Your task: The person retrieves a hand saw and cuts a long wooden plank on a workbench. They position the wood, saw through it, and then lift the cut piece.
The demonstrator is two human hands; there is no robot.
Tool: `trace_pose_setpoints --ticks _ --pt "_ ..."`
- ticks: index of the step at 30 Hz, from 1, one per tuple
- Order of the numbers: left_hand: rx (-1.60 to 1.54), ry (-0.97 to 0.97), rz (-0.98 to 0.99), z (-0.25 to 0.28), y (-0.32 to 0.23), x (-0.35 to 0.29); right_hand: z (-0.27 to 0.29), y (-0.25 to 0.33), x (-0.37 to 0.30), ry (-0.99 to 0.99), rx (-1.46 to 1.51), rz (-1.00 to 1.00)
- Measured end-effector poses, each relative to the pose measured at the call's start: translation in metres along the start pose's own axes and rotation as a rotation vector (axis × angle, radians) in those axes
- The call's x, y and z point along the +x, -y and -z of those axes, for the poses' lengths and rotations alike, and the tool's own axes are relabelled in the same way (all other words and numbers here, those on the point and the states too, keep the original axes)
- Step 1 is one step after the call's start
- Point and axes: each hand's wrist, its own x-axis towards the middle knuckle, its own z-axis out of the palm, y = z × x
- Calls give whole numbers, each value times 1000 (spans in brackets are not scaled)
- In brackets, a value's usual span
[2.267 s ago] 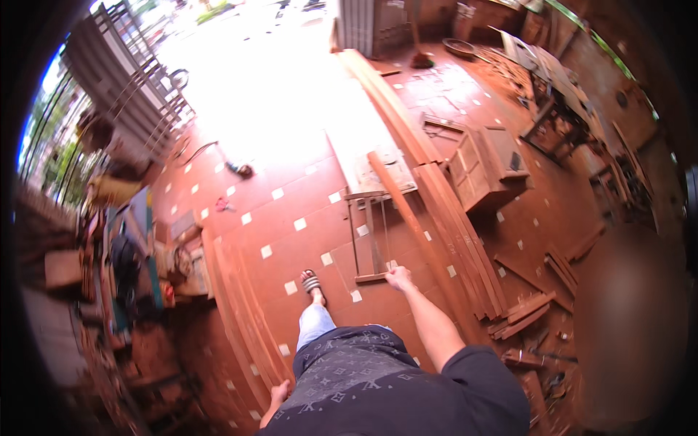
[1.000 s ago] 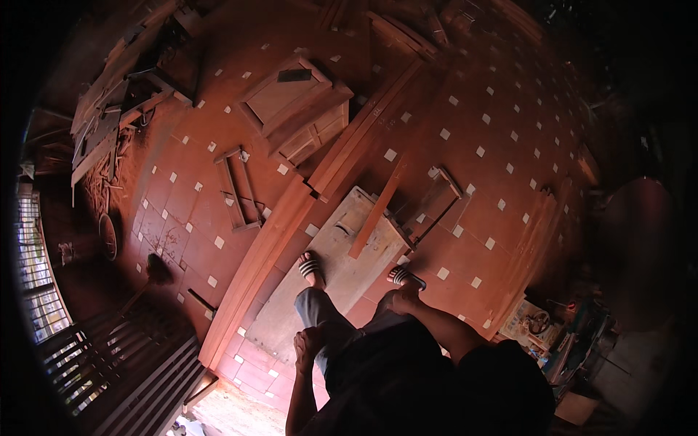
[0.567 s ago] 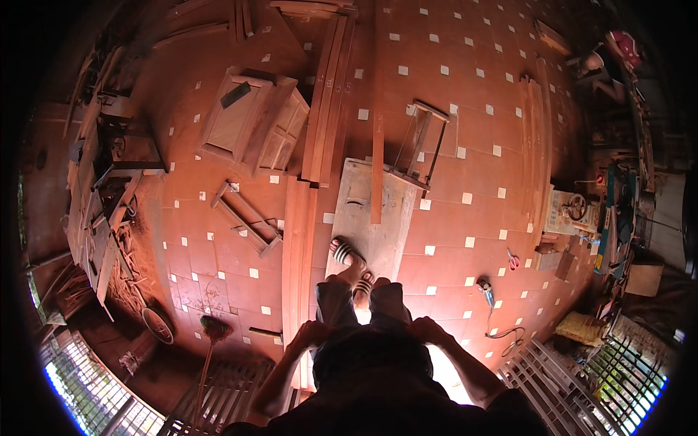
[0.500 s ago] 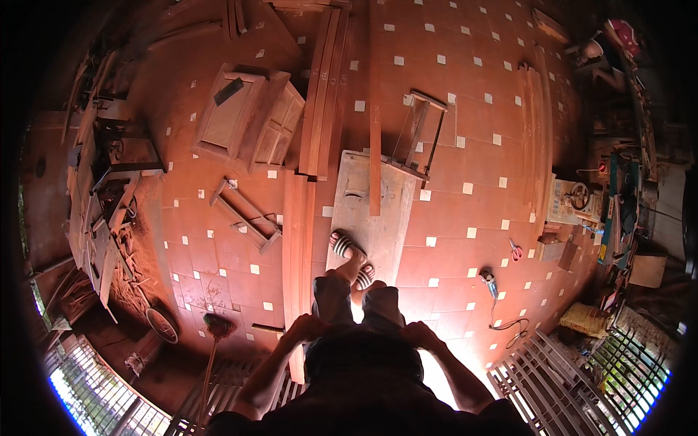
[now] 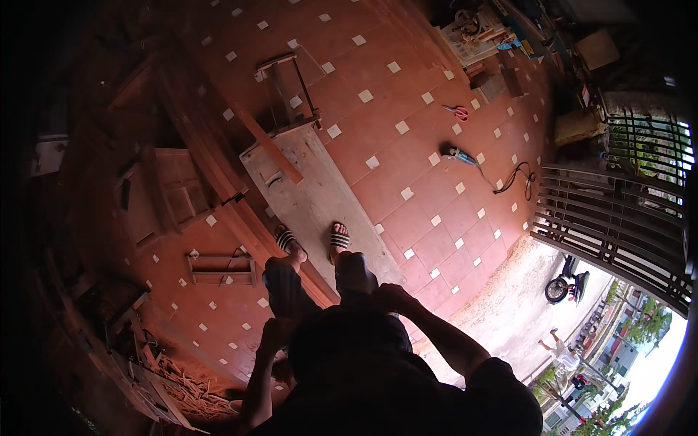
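My right hand (image 5: 392,298) is closed at the upper thigh, against the dark trousers (image 5: 356,274). My left hand (image 5: 276,334) is curled at the other thigh, gripping the cloth in deep shadow. Both elbows bend outward. My feet, in striped sandals (image 5: 339,238), stand apart on and beside a low wooden bench (image 5: 313,182). Across the bench's far end lie a reddish wooden strip (image 5: 269,144) and a frame saw (image 5: 291,91).
Long timber beams (image 5: 207,156) run along the bench's left. Beyond them are a panelled wooden piece (image 5: 182,185) and another frame saw (image 5: 222,267). A corded power tool (image 5: 459,155) and red-handled scissors (image 5: 456,112) lie right. Outside are a motorbike (image 5: 563,283) and a person (image 5: 563,356).
My view has swung to the right, so the bench now slants and the outdoors shows at lower right. My feet have moved farther apart. Both hands stay at my thighs.
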Motion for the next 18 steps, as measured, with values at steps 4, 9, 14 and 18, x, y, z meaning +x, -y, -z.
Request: trace_pose_setpoints --ticks 4,9,14,18 --pt "176 20 -28 -10 38 -32 -53 8 -5 -75 74 -50" --pt "214 149 132 -17 92 -44 -111 26 9 -274 65 174" --pt "209 258 129 1 123 -50 -142 63 17 -338 5 158" --pt "154 331 133 37 128 -51 -142 91 36 -194 -17 166"
